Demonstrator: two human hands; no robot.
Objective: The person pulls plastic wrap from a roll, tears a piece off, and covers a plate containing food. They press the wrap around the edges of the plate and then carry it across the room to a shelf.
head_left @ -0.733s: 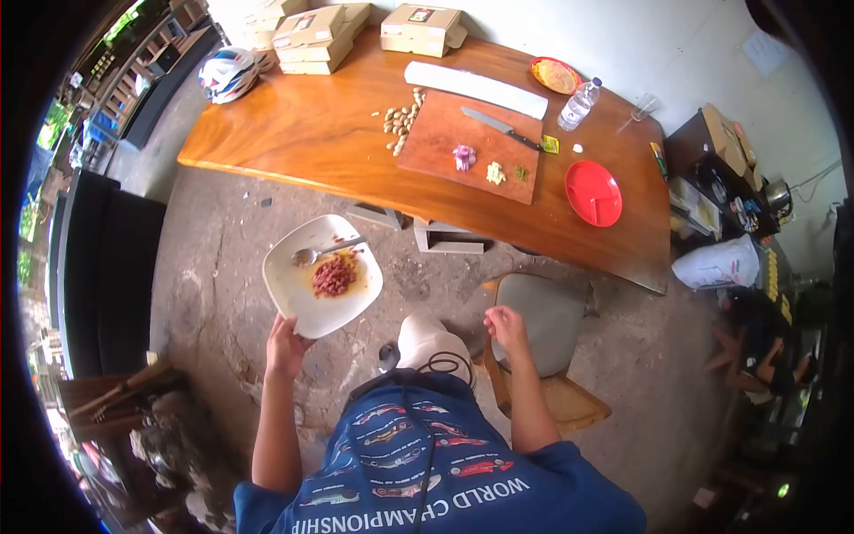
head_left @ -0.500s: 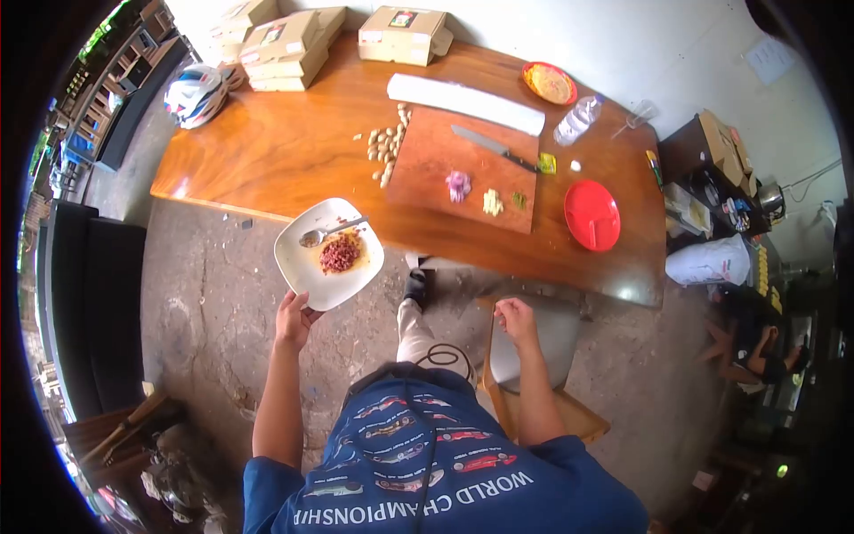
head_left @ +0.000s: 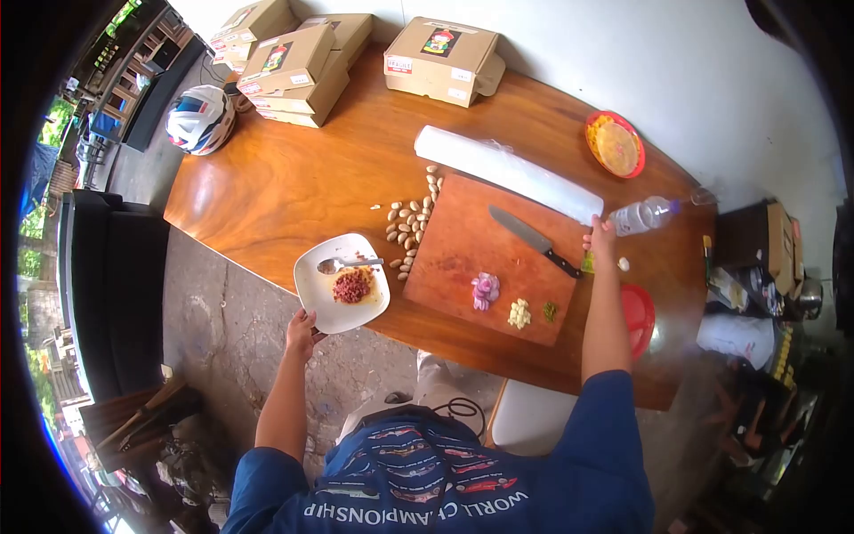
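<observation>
My left hand point(head_left: 304, 333) grips the near rim of a white square plate point(head_left: 371, 311), which overlaps the table's front edge in this view. On the plate are a mound of reddish chopped food point(head_left: 352, 286) and a metal spoon point(head_left: 333, 265). My right hand point(head_left: 601, 235) is stretched over the table, thumb and fingers apart, between the end of a roll of clear plastic point(head_left: 511, 173) and the base of a plastic bottle point(head_left: 642, 216). A small yellow-green packet point(head_left: 588, 262) shows beside its wrist. My right forearm partly covers a red plate point(head_left: 640, 322).
A wooden cutting board point(head_left: 463, 240) bears a knife point(head_left: 534, 240), chopped purple onion point(head_left: 485, 291), pale chopped pieces point(head_left: 519, 312) and a green heap point(head_left: 550, 311). Several brown nuts point(head_left: 411, 222) lie left of it. Cardboard boxes point(head_left: 440, 58), a helmet point(head_left: 200, 118) and a red food dish point(head_left: 616, 145) stand farther back.
My right hand has moved from above the chair forward over the table to beside the bottle. The view has come closer to the table, and the plate in my left hand now overlaps its front edge.
</observation>
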